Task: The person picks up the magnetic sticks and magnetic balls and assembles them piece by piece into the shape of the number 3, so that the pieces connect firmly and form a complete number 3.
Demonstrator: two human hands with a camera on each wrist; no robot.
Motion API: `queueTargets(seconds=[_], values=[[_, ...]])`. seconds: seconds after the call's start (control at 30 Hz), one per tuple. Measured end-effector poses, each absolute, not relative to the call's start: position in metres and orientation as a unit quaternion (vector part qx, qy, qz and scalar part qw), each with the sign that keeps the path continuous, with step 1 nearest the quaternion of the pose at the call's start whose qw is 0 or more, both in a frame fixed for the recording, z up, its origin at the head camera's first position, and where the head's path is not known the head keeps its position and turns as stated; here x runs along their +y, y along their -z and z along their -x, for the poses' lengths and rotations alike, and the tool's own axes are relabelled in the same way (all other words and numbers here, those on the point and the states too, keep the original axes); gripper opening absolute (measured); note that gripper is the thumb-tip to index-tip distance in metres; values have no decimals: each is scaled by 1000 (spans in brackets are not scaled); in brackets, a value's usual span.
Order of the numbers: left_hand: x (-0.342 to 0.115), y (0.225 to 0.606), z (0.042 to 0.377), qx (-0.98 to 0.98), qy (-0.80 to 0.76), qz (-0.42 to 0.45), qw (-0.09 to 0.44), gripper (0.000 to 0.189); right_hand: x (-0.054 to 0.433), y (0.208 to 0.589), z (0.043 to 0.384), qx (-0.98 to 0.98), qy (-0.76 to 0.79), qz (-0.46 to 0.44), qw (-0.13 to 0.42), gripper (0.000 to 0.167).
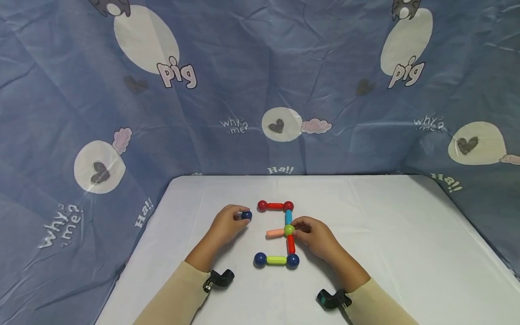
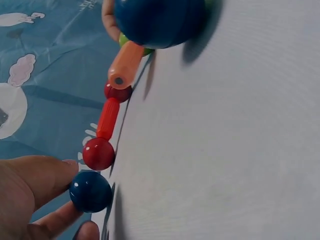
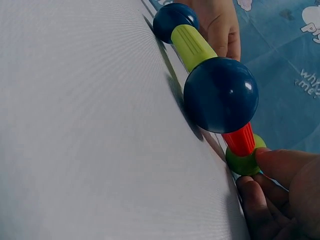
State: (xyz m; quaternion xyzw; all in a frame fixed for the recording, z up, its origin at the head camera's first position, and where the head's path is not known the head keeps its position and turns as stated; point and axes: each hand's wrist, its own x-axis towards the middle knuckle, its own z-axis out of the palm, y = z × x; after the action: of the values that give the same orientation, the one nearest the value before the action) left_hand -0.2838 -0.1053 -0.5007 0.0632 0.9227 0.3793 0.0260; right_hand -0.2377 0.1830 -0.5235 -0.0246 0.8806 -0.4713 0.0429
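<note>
My left hand pinches a dark blue ball between thumb and fingers, left of a joined figure of balls and ribbed rods. My right hand pinches the green ball at the figure's middle. From that ball an orange rod sticks out leftward, its end free. A light blue rod runs up to a red ball, and a red rod runs down to a blue ball. The top row ends in another red ball; below, a yellow-green rod leads to a blue ball.
The figure lies on a white-covered table. Behind and beside it hangs a blue printed cloth. Black wrist cameras are strapped over both beige sleeves, close above the tabletop.
</note>
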Motion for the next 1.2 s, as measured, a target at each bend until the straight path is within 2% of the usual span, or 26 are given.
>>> queueTargets(seconds=[0.17, 0.33, 0.83, 1.2], values=[[-104, 505, 281, 922, -380, -71, 24, 23, 183, 525, 237, 883, 467, 21, 43, 23], [-100, 504, 273, 923, -373, -80, 39, 19, 184, 526, 238, 882, 469, 22, 43, 22], [-90, 504, 253, 904, -400, -111, 104, 27, 186, 524, 238, 884, 465, 22, 41, 18], [-90, 506, 248, 899, -410, -113, 110, 28, 186, 524, 238, 887, 459, 21, 42, 19]])
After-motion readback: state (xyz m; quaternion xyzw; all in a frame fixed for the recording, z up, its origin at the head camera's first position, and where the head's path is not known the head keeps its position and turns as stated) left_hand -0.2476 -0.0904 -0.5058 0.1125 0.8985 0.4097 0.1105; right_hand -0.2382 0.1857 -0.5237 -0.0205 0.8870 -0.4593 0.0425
